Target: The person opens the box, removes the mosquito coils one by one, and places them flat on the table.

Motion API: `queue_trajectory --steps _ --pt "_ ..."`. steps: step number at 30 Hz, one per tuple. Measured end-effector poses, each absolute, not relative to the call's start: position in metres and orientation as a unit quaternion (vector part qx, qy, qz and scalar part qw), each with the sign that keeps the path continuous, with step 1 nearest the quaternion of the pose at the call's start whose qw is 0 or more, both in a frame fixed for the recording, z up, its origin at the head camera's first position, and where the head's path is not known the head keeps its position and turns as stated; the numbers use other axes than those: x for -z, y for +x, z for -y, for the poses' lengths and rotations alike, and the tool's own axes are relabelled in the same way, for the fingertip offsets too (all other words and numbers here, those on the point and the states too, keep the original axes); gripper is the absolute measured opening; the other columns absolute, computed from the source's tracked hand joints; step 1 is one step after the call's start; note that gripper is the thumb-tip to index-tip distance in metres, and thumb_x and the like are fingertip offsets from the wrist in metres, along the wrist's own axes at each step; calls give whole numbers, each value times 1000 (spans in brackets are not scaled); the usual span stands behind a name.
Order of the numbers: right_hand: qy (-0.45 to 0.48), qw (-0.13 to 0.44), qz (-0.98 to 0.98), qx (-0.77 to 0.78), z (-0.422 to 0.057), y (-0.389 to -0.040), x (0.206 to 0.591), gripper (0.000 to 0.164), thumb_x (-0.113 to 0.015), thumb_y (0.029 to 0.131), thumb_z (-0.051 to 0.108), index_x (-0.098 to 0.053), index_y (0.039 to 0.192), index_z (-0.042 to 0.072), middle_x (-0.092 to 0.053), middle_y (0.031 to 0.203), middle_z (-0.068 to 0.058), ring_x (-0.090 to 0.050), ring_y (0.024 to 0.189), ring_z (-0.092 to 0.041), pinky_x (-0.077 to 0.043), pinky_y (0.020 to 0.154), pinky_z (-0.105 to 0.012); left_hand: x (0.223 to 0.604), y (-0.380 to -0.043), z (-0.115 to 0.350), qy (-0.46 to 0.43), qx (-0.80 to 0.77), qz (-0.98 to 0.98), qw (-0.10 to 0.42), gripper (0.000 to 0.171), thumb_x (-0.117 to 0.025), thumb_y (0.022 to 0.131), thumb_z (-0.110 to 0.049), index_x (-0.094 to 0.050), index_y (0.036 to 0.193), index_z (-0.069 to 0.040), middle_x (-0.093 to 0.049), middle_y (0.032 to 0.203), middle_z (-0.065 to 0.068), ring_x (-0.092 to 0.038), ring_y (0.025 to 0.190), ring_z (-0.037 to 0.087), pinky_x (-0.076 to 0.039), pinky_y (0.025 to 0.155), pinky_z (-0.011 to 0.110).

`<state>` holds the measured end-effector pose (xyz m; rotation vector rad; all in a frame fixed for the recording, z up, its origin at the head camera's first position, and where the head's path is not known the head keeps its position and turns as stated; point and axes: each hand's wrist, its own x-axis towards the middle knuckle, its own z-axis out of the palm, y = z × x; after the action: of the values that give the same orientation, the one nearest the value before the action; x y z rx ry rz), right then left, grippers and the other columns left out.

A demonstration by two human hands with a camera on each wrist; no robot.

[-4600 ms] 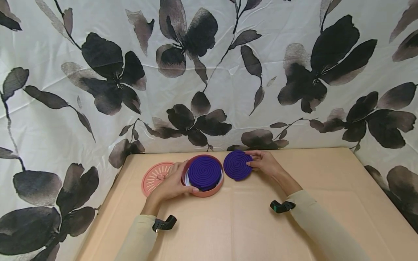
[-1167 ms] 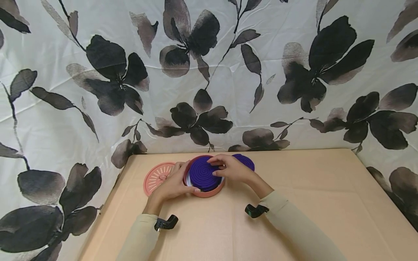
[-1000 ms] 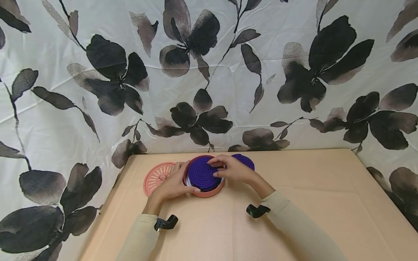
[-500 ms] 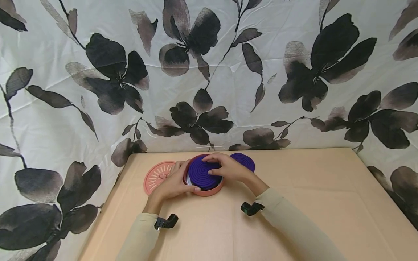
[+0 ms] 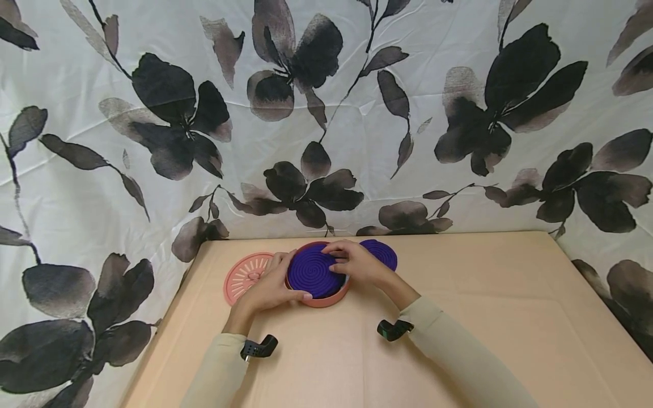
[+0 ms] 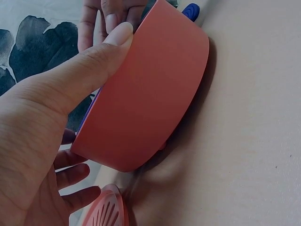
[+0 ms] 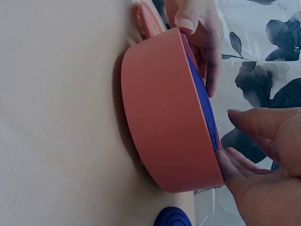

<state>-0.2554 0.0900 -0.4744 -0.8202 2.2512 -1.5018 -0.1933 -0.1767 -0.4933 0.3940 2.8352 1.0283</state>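
A round terracotta-pink holder (image 5: 326, 302) stands on the table; the left wrist and right wrist views show its curved side wall. My left hand (image 5: 272, 286) grips it from the left, thumb at the near rim and fingers round the far side. A dark blue spiral-ridged round coaster (image 5: 311, 272) lies in its top, shifted toward the left. My right hand (image 5: 357, 263) is over the holder's right side. In the right wrist view its thumb (image 7: 226, 165) is at the rim by the coaster's edge, while a forefinger is raised apart from it.
A second dark blue coaster (image 5: 381, 253) lies on the table (image 5: 459, 294), partly behind my right hand. To the left lies a pink slotted round lid (image 5: 245, 279), partly covered by my left hand. Floral cloth (image 5: 367, 141) hangs behind the table.
Earlier my right hand held one coaster right of the holder; that coaster now lies on the table. My right hand has moved over the holder, and the top coaster there has slid left.
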Motion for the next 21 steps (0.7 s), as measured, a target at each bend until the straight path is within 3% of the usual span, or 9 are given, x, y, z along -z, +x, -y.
queue_trajectory --steps 5,12,16,21 --pt "-286 149 -783 533 -92 -255 474 39 -68 94 -3 -63 132 2 -55 144 -11 -56 133 -32 -49 105 -43 493 -192 177 127 -337 -931 51 124 -85 66 -67 -21 162 -22 -34 146 7 -38 136 29 -38 111 58" --pt "-283 133 -793 523 -91 -254 471 39 -70 92 -1 -66 130 6 -60 139 -8 -56 132 -30 -36 116 -50 492 -192 176 124 -338 -931 52 126 -85 66 -68 -20 163 -21 -35 144 6 -38 135 28 -38 111 58" --pt "-268 158 -773 552 -90 -252 473 37 -68 93 -4 -65 129 4 -58 141 -12 -58 130 -30 -47 107 -44 492 -191 176 124 -339 -931 54 124 -85 66 -67 -21 162 -23 -34 144 6 -37 135 29 -38 111 58" --pt "-243 184 -764 569 -93 -249 474 33 -68 93 -2 -68 125 5 -64 125 -12 -68 101 -21 -58 86 -32 493 -192 177 124 -338 -931 55 123 -85 66 -67 -22 162 -23 -34 145 6 -37 136 29 -38 111 59"
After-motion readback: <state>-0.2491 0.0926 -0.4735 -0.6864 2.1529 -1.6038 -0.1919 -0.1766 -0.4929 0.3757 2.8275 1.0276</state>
